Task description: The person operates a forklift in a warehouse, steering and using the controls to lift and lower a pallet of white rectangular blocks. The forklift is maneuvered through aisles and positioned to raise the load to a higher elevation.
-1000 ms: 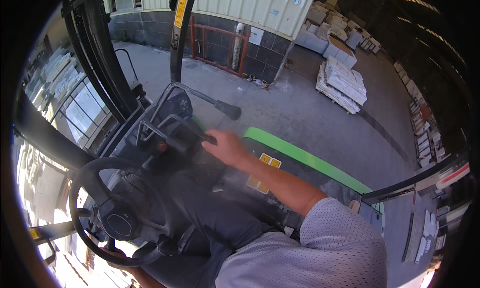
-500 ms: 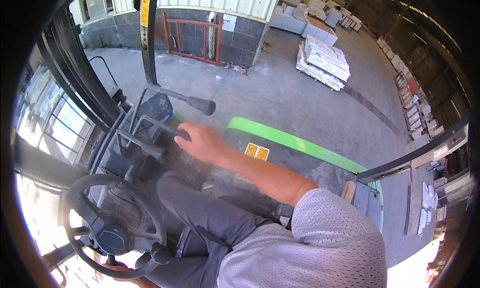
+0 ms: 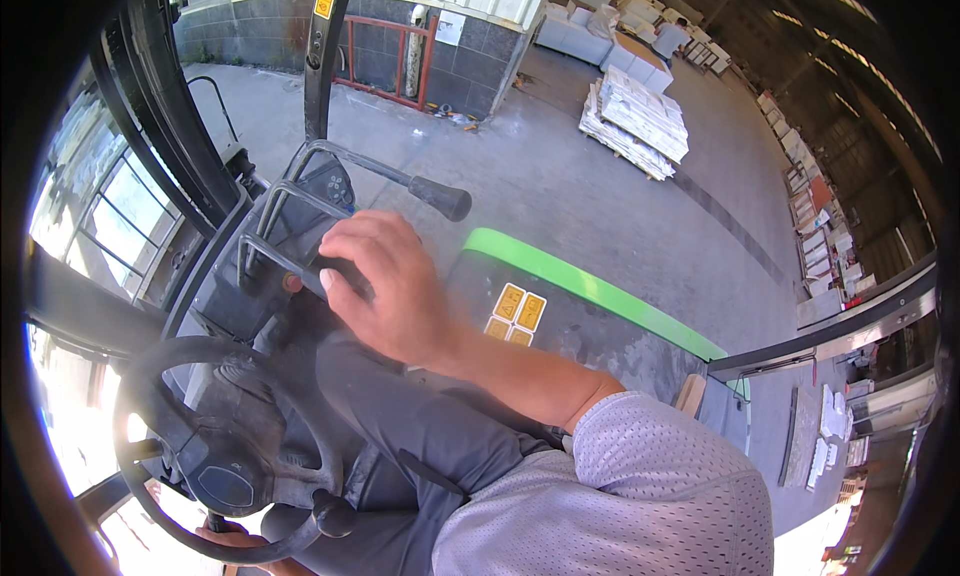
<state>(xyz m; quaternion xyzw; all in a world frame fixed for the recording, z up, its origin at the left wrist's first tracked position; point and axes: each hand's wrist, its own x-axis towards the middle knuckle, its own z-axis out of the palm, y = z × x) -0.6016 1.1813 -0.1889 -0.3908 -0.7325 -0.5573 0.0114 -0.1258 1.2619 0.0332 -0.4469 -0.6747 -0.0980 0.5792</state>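
My right hand (image 3: 385, 286) is clenched over a control lever (image 3: 335, 273) at twelve o'clock of my lap, already grasped, while my left hand (image 3: 235, 538) grips the steering wheel (image 3: 215, 446) rim at seven o'clock.

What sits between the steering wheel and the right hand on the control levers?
In the head view, the person's grey-trousered thigh and dark dashboard panel lie between steering wheel and right hand on the control levers.

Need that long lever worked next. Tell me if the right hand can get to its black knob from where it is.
Probably yes. The right hand rests on a nearer lever, and the knob stands just beyond it, with nothing between them.
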